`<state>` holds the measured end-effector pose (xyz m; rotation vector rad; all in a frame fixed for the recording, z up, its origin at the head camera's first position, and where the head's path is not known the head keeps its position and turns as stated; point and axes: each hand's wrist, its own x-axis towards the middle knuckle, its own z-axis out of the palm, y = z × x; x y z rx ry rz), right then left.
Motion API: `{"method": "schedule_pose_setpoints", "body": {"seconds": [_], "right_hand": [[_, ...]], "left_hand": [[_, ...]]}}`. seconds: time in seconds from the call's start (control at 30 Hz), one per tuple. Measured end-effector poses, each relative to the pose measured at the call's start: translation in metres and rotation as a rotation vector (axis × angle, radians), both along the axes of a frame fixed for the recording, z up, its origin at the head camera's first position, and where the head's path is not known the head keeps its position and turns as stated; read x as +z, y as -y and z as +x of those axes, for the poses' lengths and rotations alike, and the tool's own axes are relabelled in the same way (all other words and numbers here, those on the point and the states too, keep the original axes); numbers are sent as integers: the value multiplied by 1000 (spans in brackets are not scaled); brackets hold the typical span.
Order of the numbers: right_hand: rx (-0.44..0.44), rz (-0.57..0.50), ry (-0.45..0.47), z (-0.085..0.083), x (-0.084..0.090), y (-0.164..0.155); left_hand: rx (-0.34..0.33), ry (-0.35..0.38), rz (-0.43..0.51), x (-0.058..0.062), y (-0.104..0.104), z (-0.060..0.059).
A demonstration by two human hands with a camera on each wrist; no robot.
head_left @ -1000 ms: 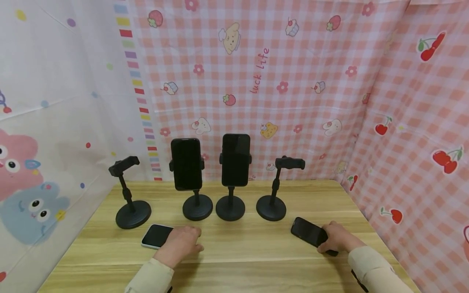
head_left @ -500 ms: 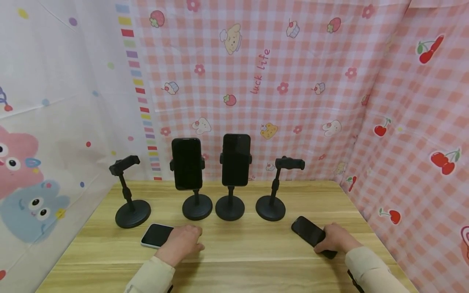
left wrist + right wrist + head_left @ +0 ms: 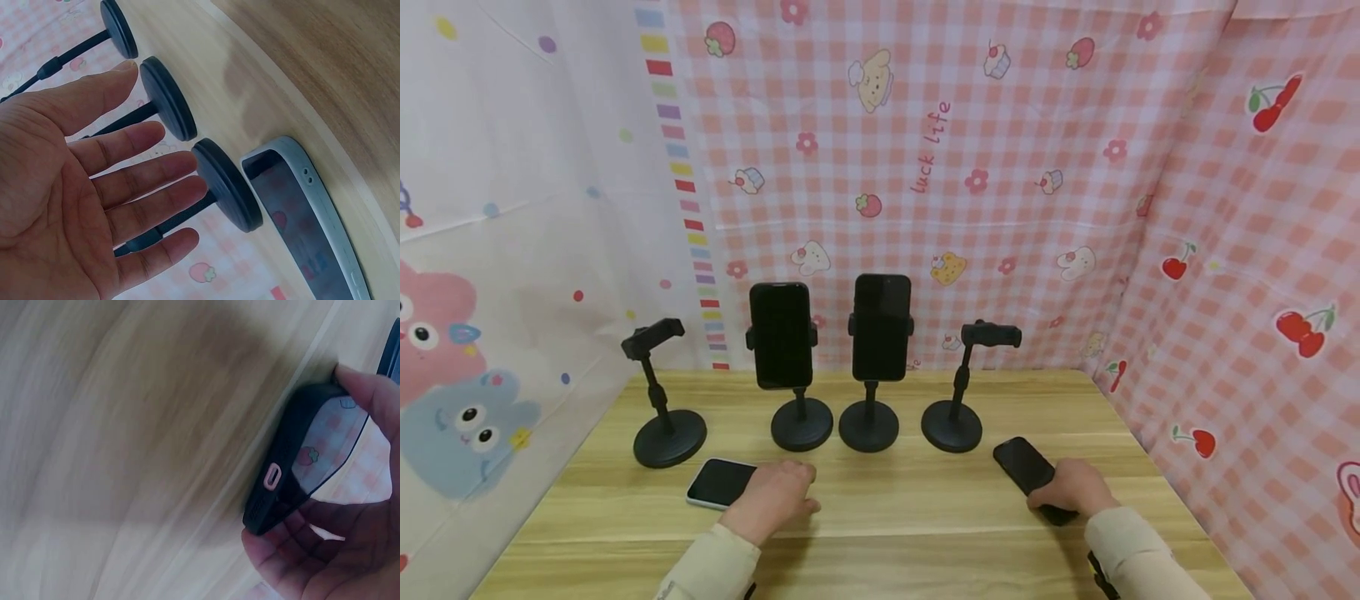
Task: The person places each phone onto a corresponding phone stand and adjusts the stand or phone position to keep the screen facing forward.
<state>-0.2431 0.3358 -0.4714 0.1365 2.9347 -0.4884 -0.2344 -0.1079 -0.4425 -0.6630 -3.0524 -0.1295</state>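
My right hand grips the lower part of a black-cased smartphone at the right of the table. In the right wrist view, the thumb and fingers span the sides of this smartphone, its charging port end facing the camera and its glossy screen reflecting the backdrop. My left hand hovers over the table at centre left with nothing in it; its fingers are spread and relaxed in the left wrist view. Beside it lies a smartphone in a pale blue case, screen up, partly covered by the hand in the head view.
Behind the hands stand two black phone stands with smartphones clamped upright, one smartphone left of the other. An unloaded phone stand is at far left, another unloaded stand at right. Patterned cloth walls the wooden table.
My right hand has shifted slightly left, and the black smartphone has turned a little, its far end moving away from me. The left hand stays nearly in place.
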Motion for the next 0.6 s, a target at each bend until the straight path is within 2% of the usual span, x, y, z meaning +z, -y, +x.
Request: {"method": "schedule_pose_setpoints", "body": {"seconds": [0.17, 0.4, 0.6], "right_hand": [[-54, 0, 15, -1, 0, 8], [-111, -11, -57, -1, -3, 19], [-178, -70, -79, 1, -2, 28]], "left_hand": [[-12, 3, 10, -1, -1, -1], [-8, 3, -30, 0, -5, -3], [-12, -2, -41, -1, -8, -4]]}}
